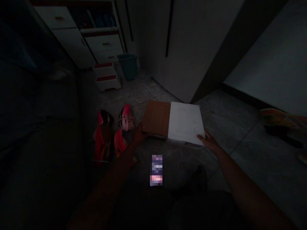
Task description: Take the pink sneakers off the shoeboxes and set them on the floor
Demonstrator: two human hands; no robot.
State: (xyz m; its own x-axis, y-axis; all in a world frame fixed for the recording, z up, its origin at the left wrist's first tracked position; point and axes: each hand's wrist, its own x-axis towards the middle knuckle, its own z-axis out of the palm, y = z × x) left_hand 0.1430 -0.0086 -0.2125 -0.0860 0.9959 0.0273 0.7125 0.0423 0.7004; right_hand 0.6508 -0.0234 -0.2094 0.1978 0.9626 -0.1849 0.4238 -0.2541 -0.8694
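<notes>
The left hand (139,134) presses against the near corner of a brown box (156,118), its fingers too dark to make out. The right hand (208,142) lies open, fingers (200,137) flat on the near edge of a white box (185,123), which touches the brown box on the tile floor (223,127). Red shoes (103,137) lie just left; a teal bin (128,65) stands upper center.

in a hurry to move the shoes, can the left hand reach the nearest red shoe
Probably yes: the left hand, at the brown box, lies just beside the red shoe, and nothing seems between them, though it's dim.
</notes>
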